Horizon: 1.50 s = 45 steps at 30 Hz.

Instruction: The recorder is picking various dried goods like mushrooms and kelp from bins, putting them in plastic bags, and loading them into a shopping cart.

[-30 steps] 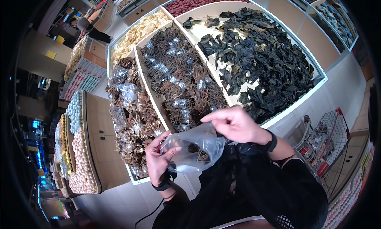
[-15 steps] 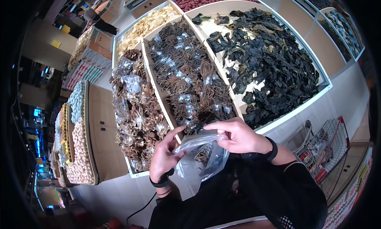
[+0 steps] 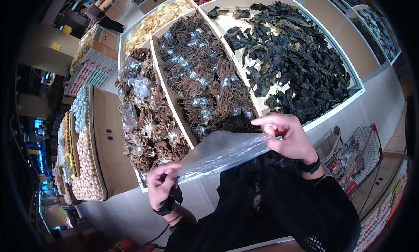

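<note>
A clear thin plastic bag (image 3: 218, 153) is stretched flat between my two hands, in front of a slanted display of dried foods. My left hand (image 3: 160, 184) pinches its lower left corner. My right hand (image 3: 284, 134) pinches its upper right edge with thumb and fingers. Both wrists wear black bands. Just behind the bag lie the bin of dark brown stringy dried mushrooms (image 3: 205, 81) and the bin of curled brown dried mushrooms (image 3: 146, 116), some in small clear packs.
A bin of black dried fungus (image 3: 297, 64) lies at the right, pale dried slices (image 3: 152, 22) at the back. A wire shopping cart (image 3: 355, 158) stands to my right. Stands of pale round goods (image 3: 85, 160) line the left aisle. A person (image 3: 102, 18) stands far back.
My hands have moved apart and pulled the bunched bag out flat and taut. The view has shifted closer to the bins.
</note>
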Each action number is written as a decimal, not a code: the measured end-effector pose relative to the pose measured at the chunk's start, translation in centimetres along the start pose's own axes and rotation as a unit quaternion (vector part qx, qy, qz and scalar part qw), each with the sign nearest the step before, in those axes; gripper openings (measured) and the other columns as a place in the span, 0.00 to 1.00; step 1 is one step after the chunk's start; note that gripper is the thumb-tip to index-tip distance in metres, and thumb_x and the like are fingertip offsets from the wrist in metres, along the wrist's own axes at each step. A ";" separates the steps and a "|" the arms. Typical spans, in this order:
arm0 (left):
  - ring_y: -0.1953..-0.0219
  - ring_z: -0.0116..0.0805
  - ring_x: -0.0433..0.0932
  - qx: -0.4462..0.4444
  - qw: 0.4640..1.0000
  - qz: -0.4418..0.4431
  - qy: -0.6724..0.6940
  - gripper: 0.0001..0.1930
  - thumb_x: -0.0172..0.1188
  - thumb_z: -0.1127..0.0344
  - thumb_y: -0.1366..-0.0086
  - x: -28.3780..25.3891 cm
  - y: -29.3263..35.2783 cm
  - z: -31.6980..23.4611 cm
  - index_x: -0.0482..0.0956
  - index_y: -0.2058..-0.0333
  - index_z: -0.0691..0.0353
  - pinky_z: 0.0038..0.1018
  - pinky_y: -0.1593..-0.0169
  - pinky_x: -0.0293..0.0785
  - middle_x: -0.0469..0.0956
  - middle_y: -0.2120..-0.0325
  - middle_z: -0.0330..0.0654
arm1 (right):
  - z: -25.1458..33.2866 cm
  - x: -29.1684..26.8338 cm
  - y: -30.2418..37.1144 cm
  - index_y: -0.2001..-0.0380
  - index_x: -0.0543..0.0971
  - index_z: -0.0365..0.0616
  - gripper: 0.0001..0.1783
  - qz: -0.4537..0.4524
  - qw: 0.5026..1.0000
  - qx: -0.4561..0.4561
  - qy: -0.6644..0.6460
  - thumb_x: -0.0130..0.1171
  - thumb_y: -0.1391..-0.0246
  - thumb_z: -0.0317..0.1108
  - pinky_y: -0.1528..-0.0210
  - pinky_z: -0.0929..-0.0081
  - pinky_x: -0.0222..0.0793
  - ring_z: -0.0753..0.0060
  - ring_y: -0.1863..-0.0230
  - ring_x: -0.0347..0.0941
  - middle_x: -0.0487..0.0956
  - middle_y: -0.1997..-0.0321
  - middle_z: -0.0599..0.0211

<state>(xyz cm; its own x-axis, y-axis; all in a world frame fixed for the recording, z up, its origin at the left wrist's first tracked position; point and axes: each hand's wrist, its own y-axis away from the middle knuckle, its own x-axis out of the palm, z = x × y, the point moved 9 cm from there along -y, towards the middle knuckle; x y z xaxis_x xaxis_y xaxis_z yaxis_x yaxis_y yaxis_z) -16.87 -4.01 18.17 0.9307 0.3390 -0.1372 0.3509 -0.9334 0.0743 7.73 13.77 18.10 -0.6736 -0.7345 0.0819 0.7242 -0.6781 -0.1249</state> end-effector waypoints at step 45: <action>0.64 0.33 0.73 0.202 0.947 0.030 0.247 0.53 0.70 0.59 0.53 3.5 -0.9 2.4 0.41 0.35 0.56 0.28 0.63 0.74 0.73 0.64 0.44 | -14.1 0.8 -0.8 0.59 0.77 0.38 0.12 0.037 0.993 0.104 -0.041 0.46 0.39 0.31 0.50 0.82 0.62 0.81 0.55 0.69 0.78 0.61 0.69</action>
<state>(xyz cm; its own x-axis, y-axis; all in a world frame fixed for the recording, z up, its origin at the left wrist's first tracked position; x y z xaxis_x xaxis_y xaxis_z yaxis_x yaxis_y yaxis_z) -14.14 -2.20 15.28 0.9176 0.2040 0.3411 0.3200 -0.8882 -0.3296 4.56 14.07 4.37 -0.6091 -0.7767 0.1608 0.7920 -0.6062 0.0718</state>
